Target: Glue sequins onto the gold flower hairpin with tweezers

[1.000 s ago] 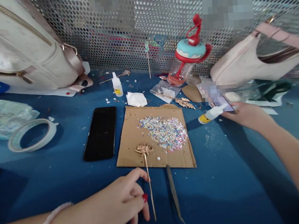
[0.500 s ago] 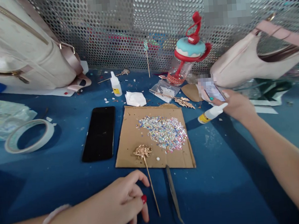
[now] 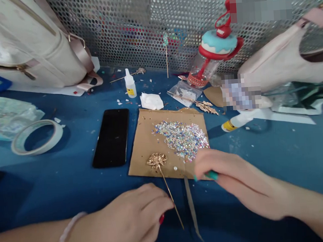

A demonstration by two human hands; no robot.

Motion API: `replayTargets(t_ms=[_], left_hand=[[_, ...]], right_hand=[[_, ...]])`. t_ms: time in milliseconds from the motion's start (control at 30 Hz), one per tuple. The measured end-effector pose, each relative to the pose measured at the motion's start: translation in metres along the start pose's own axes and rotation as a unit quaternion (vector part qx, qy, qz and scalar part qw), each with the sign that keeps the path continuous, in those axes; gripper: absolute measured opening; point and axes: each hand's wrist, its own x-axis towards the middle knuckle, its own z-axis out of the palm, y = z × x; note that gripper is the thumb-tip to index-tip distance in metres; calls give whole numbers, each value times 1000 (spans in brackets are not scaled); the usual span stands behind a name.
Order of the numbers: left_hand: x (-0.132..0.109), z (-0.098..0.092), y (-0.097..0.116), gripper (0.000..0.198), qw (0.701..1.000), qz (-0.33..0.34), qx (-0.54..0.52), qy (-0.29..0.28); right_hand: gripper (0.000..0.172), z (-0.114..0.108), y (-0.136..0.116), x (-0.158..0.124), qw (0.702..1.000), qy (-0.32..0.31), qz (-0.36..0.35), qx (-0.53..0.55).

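Observation:
My left hand lies at the bottom centre with its fingers closed round the thin stick of a gold hairpin. The pin's ornate head rests on a brown cardboard sheet. A heap of iridescent sequins covers the cardboard's right half, and a small pearl lies near its front edge. My right hand hovers over the cardboard's front right corner, fingers stretched left and holding nothing. Its fingertips are just above metal tweezers lying on the blue table.
A black phone lies left of the cardboard, a tape roll further left. At the back stand a glue bottle, a tissue and a red-lidded water bottle. Another glue bottle lies on its side. A backpack and a pink bag lean on the perforated wall.
My right hand left the phone and glue bottle at the right and came down to the cardboard's front corner by the tweezers. My left hand closed in on the hairpin stick.

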Motion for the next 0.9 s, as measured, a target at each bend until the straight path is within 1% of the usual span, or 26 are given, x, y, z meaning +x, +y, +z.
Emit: replayTargets(t_ms=[33, 67, 100, 133, 200, 267, 467, 633, 767, 900], left_hand=[[0, 1, -3, 34, 997, 54, 50, 15], [1, 3, -6, 37, 992, 90, 90, 22], [1, 4, -8, 39, 986, 111, 124, 22], [2, 5, -11, 40, 981, 117, 152, 21], [3, 7, -14, 39, 977, 114, 182, 15], [4, 7, -14, 36, 978, 103, 181, 2], [5, 4, -11, 32, 986, 87, 143, -26], [5, 3, -11, 34, 988, 77, 126, -45], [5, 1, -11, 34, 989, 78, 120, -45], [5, 0, -12, 33, 990, 81, 110, -43]], right_hand=[[29, 5, 3, 9, 1000, -17, 4, 13], [30, 8, 7, 16, 1000, -24, 10, 15], [30, 12, 12, 20, 999, -30, 16, 15], [32, 15, 16, 22, 999, -27, 25, 9], [34, 20, 23, 21, 999, -17, 35, -1], [35, 25, 26, 18, 999, -9, 34, -12], [29, 34, 33, 15, 995, 17, -30, -88], [28, 38, 39, 17, 993, 38, -55, -97], [30, 35, 43, 14, 990, 49, -69, -111], [33, 26, 45, 7, 988, 78, -56, -122]])
